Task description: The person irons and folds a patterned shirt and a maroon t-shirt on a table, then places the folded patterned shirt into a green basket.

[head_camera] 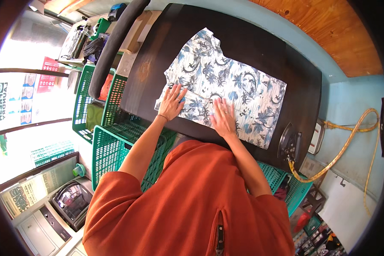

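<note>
A white shirt with a blue and black palm print [224,76] lies spread on the dark padded ironing table [252,35]. Flat on the shirt's near left part rests my left hand [172,102], fingers apart. My right hand [224,117] is laid on the near middle of the same shirt, palm down, with its fingers slightly spread. Neither hand grips the cloth. To the right of the shirt, an iron [288,144] stands near the table's right edge, joined to a yellow hose [334,164].
Green plastic baskets [107,160] stand at the near left, and another teal basket [299,195] is below the table's near right corner. A long dark padded arm [115,48] rises at the left. The hose loops along the blue wall [342,92].
</note>
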